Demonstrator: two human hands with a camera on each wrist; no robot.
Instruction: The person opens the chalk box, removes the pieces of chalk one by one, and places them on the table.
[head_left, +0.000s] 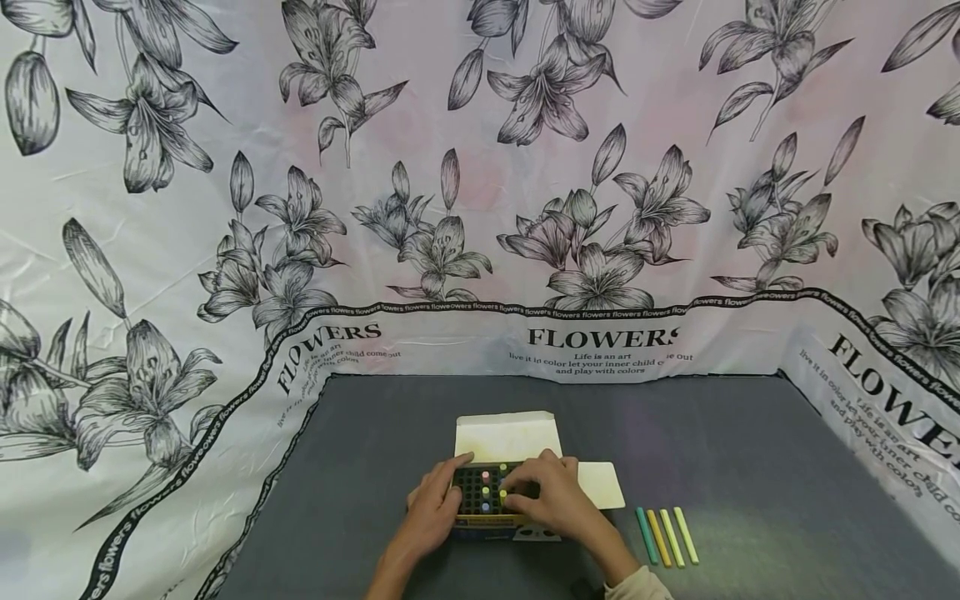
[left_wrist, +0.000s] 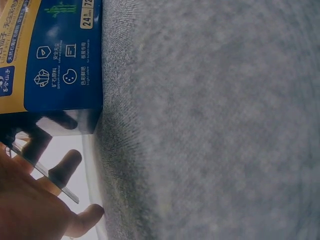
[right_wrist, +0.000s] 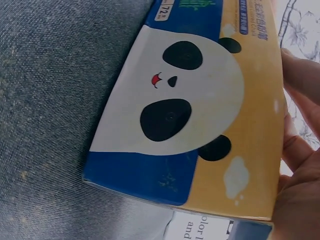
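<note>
The chalk box (head_left: 491, 522) has its lid raised, showing a dark rack of holes with a few chalk ends in it, among them a pink chalk (head_left: 485, 477). My left hand (head_left: 433, 502) rests at the box's left end, its thumb by the rack's edge. In the left wrist view its fingers (left_wrist: 65, 167) are extended and spread beside a thin pale flap. My right hand (head_left: 551, 490) reaches over the rack's right side, thumb and forefinger pinching a yellow-green chalk (head_left: 503, 495). The right wrist view shows the panda front (right_wrist: 215, 90), with the pinch hidden behind the box.
Right of the box, a green chalk (head_left: 647, 536), an orange chalk (head_left: 659, 538) and two pale yellow chalks (head_left: 678, 537) lie side by side on the grey tabletop (head_left: 375, 433). The box's lid (head_left: 506, 437) stands behind; a side flap (head_left: 600, 485) sticks out right. Flower-printed cloth (head_left: 450, 342) surrounds the table.
</note>
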